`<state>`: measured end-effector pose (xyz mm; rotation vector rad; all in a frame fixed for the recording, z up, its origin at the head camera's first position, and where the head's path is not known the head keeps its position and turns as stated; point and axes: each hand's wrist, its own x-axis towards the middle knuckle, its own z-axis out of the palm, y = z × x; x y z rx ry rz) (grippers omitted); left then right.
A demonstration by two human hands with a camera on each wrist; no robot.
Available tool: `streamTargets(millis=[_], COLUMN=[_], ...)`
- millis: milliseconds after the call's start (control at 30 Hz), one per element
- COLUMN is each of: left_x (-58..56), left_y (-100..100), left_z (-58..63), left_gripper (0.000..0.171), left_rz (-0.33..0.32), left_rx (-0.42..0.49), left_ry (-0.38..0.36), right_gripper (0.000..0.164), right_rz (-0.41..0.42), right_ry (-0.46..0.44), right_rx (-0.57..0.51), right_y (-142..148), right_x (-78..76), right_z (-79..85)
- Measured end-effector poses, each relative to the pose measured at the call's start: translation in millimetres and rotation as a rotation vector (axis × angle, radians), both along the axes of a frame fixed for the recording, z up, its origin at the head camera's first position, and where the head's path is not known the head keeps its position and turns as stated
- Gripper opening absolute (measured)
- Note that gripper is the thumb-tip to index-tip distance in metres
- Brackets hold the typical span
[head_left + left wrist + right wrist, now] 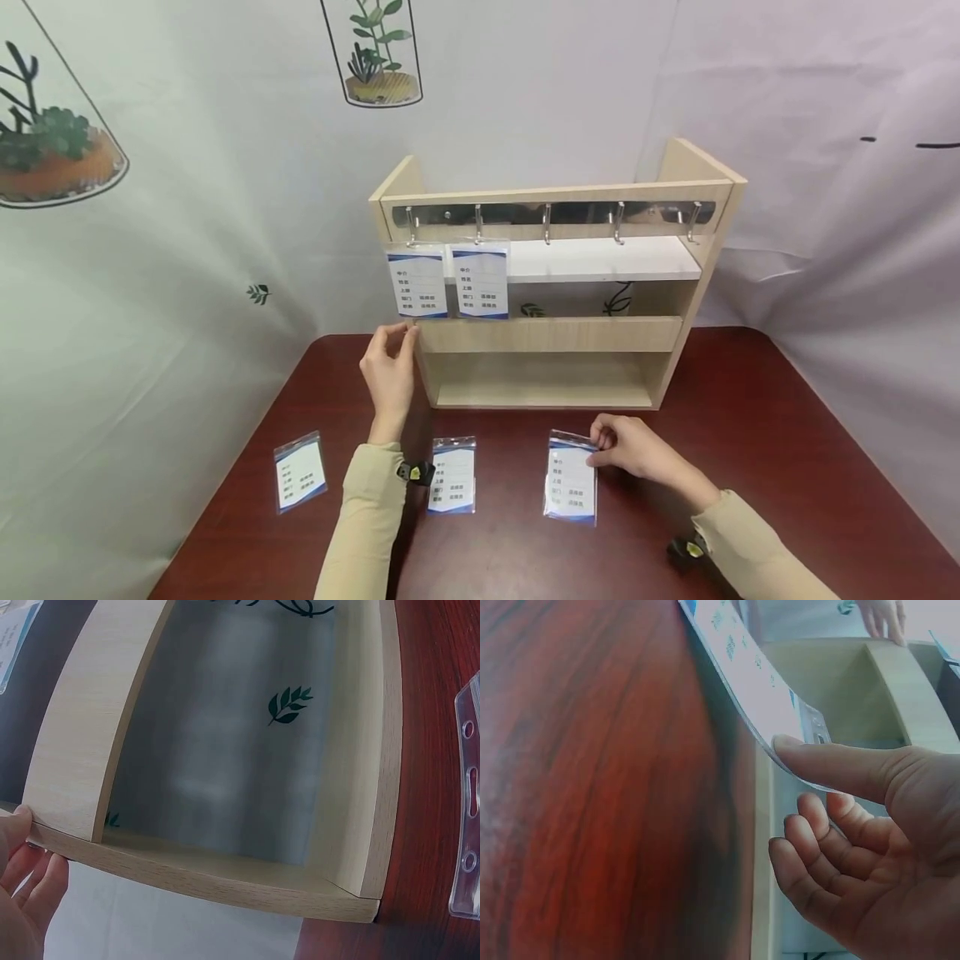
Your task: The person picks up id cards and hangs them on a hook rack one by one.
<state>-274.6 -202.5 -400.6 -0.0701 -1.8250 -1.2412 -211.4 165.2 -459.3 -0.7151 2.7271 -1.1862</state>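
Note:
In the head view my left hand (390, 371) is at the left side of a small wooden shelf rack (547, 336). The left wrist view shows its thumb and fingers (46, 889) pinching the rack's side panel (195, 883). My right hand (633, 446) pinches the upper right edge of an ID badge in a clear sleeve (572, 483). In the right wrist view the thumb lies on the face of this badge (746, 671), tilted off the table at this end. Two similar badges (417, 283) (481, 280) hang from the two leftmost hooks.
Another badge (452, 475) lies on the dark red table (495, 558) near my left wrist, and one more badge (300, 472) lies at the far left. A metal strip (517, 213) with several hooks runs along the rack's top. Behind stands a pale printed curtain (225, 208).

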Motion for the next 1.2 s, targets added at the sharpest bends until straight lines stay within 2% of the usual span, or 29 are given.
streamTargets(millis=[200, 367, 533, 667, 867, 1200], left_x=[-2.5, -3.5, -2.1, -1.5, -0.6, -2.1], left_y=[2, 1, -1, -2, -1, -1], left_z=[3.4, 4.8, 2.0, -0.1, 0.4, -1.9], left_gripper=[0.025, 0.026, 0.026, 0.026, 0.025, 0.025], left_rz=[-0.006, -0.008, -0.001, 0.000, -0.005, 0.001], left_rx=[-0.012, -0.024, -0.027, -0.029, -0.022, -0.019], left_ry=[0.014, 0.026, 0.024, 0.017, 0.007, 0.016], right_gripper=[0.026, 0.020, 0.017, 0.015, 0.014, 0.017], right_rz=[0.006, 0.032, 0.095, 0.114, 0.078, 0.005], right_ry=[0.005, -0.026, -0.103, -0.175, -0.166, -0.132], right_rx=[-0.034, -0.066, -0.150, -0.217, -0.235, -0.285], right_y=[2, 0, -3, -4, -3, -4], right_x=[2.3, 7.3, 11.4, 14.2, 15.6, 19.6], right_z=[8.4, 13.7, 17.6, 21.0, 29.6, 52.8])
